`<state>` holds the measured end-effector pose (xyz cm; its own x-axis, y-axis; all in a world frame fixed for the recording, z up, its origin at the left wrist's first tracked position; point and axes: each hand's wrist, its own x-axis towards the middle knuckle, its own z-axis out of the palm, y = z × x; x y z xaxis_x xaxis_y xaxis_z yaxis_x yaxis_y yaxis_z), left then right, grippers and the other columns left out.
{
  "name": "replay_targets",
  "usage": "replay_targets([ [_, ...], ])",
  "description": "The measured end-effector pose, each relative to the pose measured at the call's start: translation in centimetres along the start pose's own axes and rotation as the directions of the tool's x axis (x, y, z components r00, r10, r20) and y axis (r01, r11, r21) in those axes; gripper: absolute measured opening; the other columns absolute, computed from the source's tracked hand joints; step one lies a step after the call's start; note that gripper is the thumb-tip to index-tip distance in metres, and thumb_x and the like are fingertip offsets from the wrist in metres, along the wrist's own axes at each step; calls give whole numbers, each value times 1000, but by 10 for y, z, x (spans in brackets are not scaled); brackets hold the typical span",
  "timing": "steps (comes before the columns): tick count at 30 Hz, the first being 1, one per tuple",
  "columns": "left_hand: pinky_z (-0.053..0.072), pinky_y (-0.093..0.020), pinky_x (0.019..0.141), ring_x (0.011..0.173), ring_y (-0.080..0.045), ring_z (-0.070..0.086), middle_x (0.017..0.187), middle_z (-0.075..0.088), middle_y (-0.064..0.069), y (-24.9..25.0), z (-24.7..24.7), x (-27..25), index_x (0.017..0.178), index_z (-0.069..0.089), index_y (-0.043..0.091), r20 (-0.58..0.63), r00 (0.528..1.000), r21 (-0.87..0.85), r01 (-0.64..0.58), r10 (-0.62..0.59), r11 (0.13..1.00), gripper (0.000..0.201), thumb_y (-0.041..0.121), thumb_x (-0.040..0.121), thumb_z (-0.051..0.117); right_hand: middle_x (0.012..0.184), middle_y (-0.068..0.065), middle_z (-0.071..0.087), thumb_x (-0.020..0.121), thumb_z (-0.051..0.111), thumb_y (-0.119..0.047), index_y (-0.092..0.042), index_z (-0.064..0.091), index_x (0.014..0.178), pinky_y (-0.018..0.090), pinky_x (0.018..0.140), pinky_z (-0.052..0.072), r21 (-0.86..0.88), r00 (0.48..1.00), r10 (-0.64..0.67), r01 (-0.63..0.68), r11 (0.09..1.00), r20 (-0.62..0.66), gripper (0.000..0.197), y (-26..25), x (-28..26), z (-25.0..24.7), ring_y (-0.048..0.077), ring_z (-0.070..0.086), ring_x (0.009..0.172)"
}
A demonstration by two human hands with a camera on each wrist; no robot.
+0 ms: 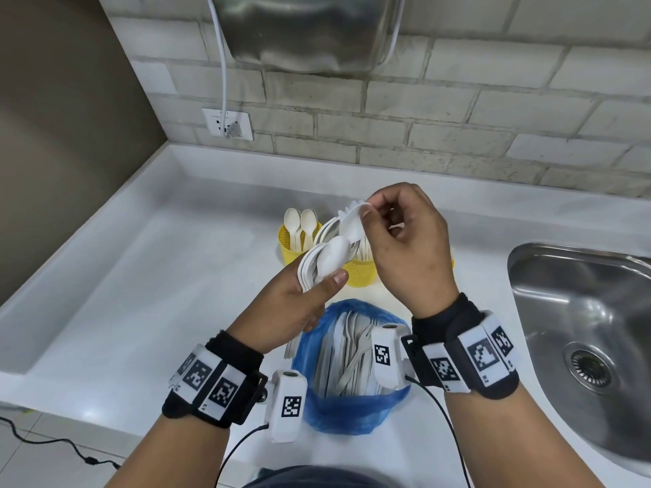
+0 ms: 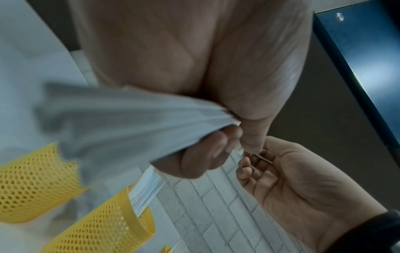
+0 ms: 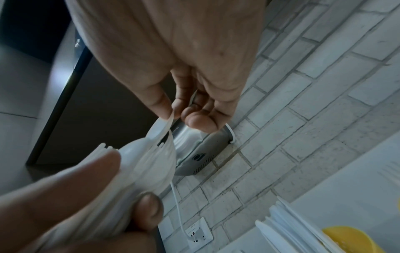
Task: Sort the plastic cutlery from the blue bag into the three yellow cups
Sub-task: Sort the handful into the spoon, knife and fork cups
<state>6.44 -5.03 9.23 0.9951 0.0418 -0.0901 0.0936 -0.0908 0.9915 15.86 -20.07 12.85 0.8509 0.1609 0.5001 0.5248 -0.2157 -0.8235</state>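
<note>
My left hand (image 1: 317, 280) grips a fanned bundle of white plastic spoons (image 1: 322, 260) above the counter, thumb across the handles (image 2: 119, 128). My right hand (image 1: 368, 209) pinches the bowl of the top spoon (image 1: 354, 221) between thumb and fingertips (image 3: 164, 109). Behind stand yellow mesh cups: one (image 1: 287, 246) holds spoons, another (image 1: 359, 272) holds white cutlery. Only a yellow sliver (image 1: 452, 258) shows past my right hand; I cannot tell what it is. The blue bag (image 1: 352, 410) lies open below my wrists with several pieces inside.
A steel sink (image 1: 581, 329) is sunk into the counter at right. A metal hand dryer (image 1: 310, 29) hangs on the brick wall, its cable running to a socket (image 1: 227, 125). A raised white ledge (image 1: 88, 258) borders the counter on the left.
</note>
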Motion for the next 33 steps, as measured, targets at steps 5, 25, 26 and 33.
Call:
replay_targets([
  [5, 42, -28, 53, 53, -12, 42, 61, 47, 3, 1, 1, 0, 97, 57, 33, 9, 1000, 8, 6, -6, 1000, 12, 44, 95, 62, 74, -5, 60, 93, 59, -21, -25, 55, 87, 40, 62, 53, 104, 992, 123, -121, 987, -4, 9, 3, -1, 0, 22, 58, 64],
  [25, 41, -13, 58, 59, 7, 56, 64, 60, 27, -6, 8, 8, 112, 61, 31, -131, 982, 262, -101, 139, 960, 16, 42, 104, 53, 64, 8, 66, 83, 83, -40, -14, 57, 92, 37, 50, 52, 144, 942, 304, -323, 935, 143, 39, 2, -23, 6, 22, 61, 48],
  [26, 41, -12, 56, 59, 8, 56, 65, 61, 28, -7, 8, 9, 113, 61, 29, -140, 981, 266, -97, 138, 959, 17, 41, 104, 54, 66, 8, 67, 81, 84, -42, -15, 57, 92, 35, 50, 51, 140, 938, 321, -338, 931, 131, 41, 3, -23, 7, 22, 62, 50],
  [33, 44, -5, 70, 89, 6, 64, 99, 68, 16, -8, 8, 8, 124, 53, 27, -124, 976, 393, -115, 176, 913, 29, 43, 101, 56, 57, 8, 65, 86, 80, -39, -8, 55, 97, 34, 41, 47, 170, 884, 438, -463, 870, 164, 41, -4, -16, 10, 25, 56, 42],
])
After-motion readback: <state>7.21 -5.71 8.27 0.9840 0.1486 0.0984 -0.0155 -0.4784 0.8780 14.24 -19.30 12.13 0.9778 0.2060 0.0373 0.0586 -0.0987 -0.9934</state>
